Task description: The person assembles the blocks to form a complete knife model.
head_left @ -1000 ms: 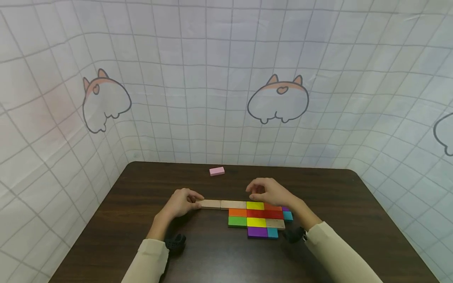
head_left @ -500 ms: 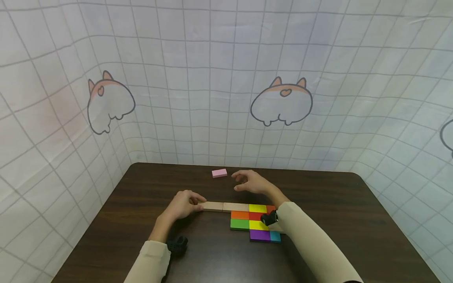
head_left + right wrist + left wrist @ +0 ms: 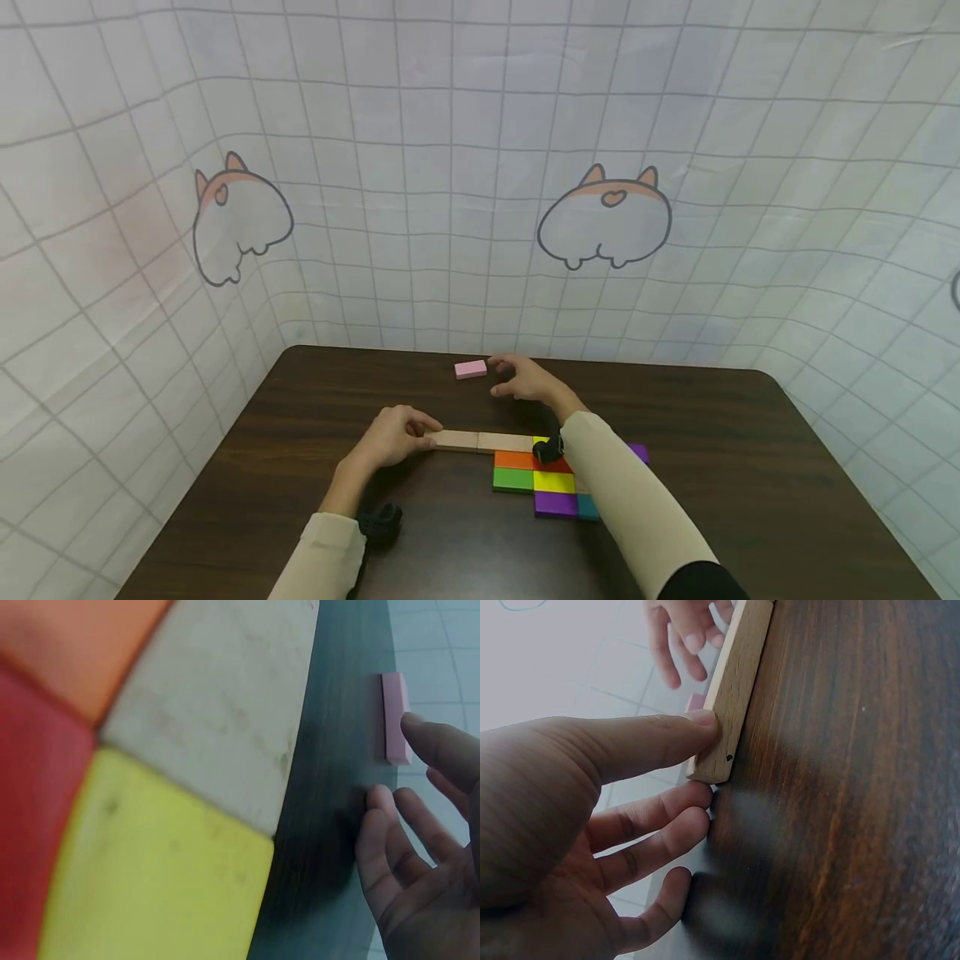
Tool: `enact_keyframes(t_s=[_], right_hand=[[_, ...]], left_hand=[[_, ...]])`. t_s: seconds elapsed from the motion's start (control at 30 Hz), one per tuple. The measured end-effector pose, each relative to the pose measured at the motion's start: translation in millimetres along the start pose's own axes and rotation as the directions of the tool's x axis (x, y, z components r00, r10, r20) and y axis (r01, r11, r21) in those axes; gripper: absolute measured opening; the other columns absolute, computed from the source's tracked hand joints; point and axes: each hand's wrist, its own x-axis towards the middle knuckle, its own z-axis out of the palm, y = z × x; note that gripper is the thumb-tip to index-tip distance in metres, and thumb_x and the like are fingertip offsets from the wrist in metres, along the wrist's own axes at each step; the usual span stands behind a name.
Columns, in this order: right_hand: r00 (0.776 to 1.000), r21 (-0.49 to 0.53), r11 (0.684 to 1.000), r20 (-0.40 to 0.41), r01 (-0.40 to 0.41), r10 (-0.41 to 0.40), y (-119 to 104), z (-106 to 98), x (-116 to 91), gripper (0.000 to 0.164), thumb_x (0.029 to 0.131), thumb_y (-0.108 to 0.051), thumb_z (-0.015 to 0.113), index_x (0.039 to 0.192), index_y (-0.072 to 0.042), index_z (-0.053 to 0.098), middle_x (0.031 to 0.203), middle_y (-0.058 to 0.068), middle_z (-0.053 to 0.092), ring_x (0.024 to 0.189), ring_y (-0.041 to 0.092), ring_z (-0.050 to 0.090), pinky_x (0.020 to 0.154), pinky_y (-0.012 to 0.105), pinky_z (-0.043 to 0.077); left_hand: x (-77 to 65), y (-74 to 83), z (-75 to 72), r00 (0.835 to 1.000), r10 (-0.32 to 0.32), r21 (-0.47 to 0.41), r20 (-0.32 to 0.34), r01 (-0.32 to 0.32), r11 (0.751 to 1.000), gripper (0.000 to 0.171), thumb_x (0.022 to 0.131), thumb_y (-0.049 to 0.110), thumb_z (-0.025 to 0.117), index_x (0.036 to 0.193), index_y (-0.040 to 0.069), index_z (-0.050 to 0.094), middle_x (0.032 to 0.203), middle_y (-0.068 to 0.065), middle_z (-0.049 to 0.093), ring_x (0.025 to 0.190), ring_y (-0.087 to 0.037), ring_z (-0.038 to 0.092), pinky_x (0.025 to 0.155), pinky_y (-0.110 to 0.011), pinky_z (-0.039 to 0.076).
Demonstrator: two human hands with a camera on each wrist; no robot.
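My left hand point(image 3: 392, 437) is at the left end of a row of plain wooden blocks point(image 3: 459, 442); its thumb and index finger hold the end block. In the left wrist view the thumb lies against the side of that wooden block point(image 3: 739, 682), a fingertip by its end. Far back on the table is a pink block point(image 3: 471, 369). Just right of it hovers my right hand point(image 3: 527, 382), fingers spread and holding nothing. The right wrist view has the pink block point(image 3: 394, 720) beyond the thumb and fingers, with a small gap seeming to remain.
Coloured blocks lie flat together right of the wooden row: orange point(image 3: 513, 460), green point(image 3: 513, 480), yellow point(image 3: 553, 482), purple point(image 3: 556, 504) and others. My right sleeve point(image 3: 637, 500) covers part of them. A white gridded curtain point(image 3: 465, 208) hangs behind the dark table point(image 3: 450, 550).
My right hand has moved from above the coloured blocks back and left to beside the pink block. The left hand stays at the wooden block; the view has shifted slightly.
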Motion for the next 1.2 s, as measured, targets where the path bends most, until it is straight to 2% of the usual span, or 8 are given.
enact_keyframes(t_s=[0.13,0.3,0.37,0.47,0.67,0.83,1.07,1.2], right_hand=[[1.000,-0.040,0.999,-0.022,0.010,-0.011,-0.2,2.1,8.3,0.062,0.093,-0.013,0.076,0.149,-0.011,0.051,0.151,0.017,0.050,0.128,0.035,0.056,0.095,0.048,0.055],[0.997,-0.142,0.988,-0.047,0.056,-0.063,-2.9,4.7,17.8,0.063,0.094,-0.012,0.074,0.152,-0.009,0.049,0.154,0.016,0.049,0.146,0.036,0.042,0.118,0.053,0.036],[0.996,-0.168,0.983,-0.046,0.069,-0.078,-4.5,5.5,20.5,0.063,0.095,-0.011,0.072,0.153,-0.009,0.048,0.157,0.016,0.047,0.150,0.036,0.037,0.122,0.054,0.029],[0.995,-0.203,0.976,-0.030,0.083,-0.091,-7.0,6.6,24.1,0.062,0.096,-0.010,0.070,0.154,-0.011,0.047,0.160,0.015,0.044,0.152,0.037,0.034,0.123,0.057,0.026],[0.994,-0.248,0.964,-0.012,0.101,-0.107,-12.2,11.2,30.1,0.059,0.097,-0.009,0.068,0.153,-0.011,0.048,0.159,0.014,0.045,0.151,0.036,0.035,0.123,0.056,0.027],[0.991,-0.278,0.955,-0.059,0.102,-0.123,-14.3,18.2,33.1,0.054,0.096,-0.008,0.070,0.148,-0.009,0.055,0.148,0.018,0.054,0.141,0.036,0.047,0.119,0.053,0.035],[0.987,-0.312,0.950,-0.147,0.009,-0.058,-16.0,26.6,35.9,0.046,0.096,-0.012,0.071,0.141,-0.015,0.063,0.139,0.016,0.058,0.129,0.033,0.055,0.111,0.052,0.043],[0.987,-0.324,0.946,-0.153,-0.014,-0.039,-17.8,27.0,34.1,0.042,0.096,-0.013,0.072,0.138,-0.017,0.067,0.131,0.013,0.060,0.116,0.028,0.058,0.103,0.048,0.048]], left_hand=[[-0.6,0.7,-0.3,1.000,0.009,-0.005,0.002,-0.009,1.000,0.017,0.088,0.018,0.082,0.104,0.024,0.081,0.097,0.001,0.069,0.086,-0.013,0.061,0.074,-0.034,0.054],[0.1,0.4,-0.2,1.000,0.008,-0.005,-0.002,-0.008,1.000,0.017,0.088,0.018,0.082,0.103,0.024,0.081,0.095,0.002,0.068,0.083,-0.013,0.059,0.072,-0.032,0.052],[0.5,0.2,0.2,1.000,0.009,-0.004,0.001,-0.009,1.000,0.017,0.088,0.018,0.082,0.103,0.024,0.081,0.094,0.002,0.067,0.082,-0.013,0.059,0.071,-0.031,0.051],[0.8,-0.1,0.8,1.000,0.009,-0.004,0.007,-0.009,1.000,0.017,0.088,0.019,0.082,0.104,0.025,0.081,0.094,0.003,0.067,0.082,-0.012,0.059,0.070,-0.031,0.051],[0.6,-0.4,-0.1,1.000,0.014,-0.006,0.007,-0.014,1.000,0.018,0.087,0.018,0.082,0.104,0.024,0.082,0.092,0.003,0.067,0.081,-0.012,0.059,0.069,-0.031,0.051],[1.2,0.1,-0.9,1.000,0.009,0.007,0.001,-0.009,1.000,0.017,0.087,0.018,0.082,0.103,0.024,0.082,0.090,0.003,0.066,0.080,-0.012,0.058,0.069,-0.031,0.051],[1.9,-0.5,0.4,1.000,0.005,0.011,0.000,-0.005,1.000,0.017,0.088,0.017,0.082,0.103,0.024,0.082,0.090,0.003,0.066,0.081,-0.013,0.058,0.070,-0.031,0.051],[2.1,-0.9,1.1,1.000,0.005,0.012,0.001,-0.005,1.000,0.017,0.088,0.017,0.082,0.103,0.024,0.082,0.090,0.003,0.066,0.081,-0.013,0.058,0.070,-0.031,0.051]])
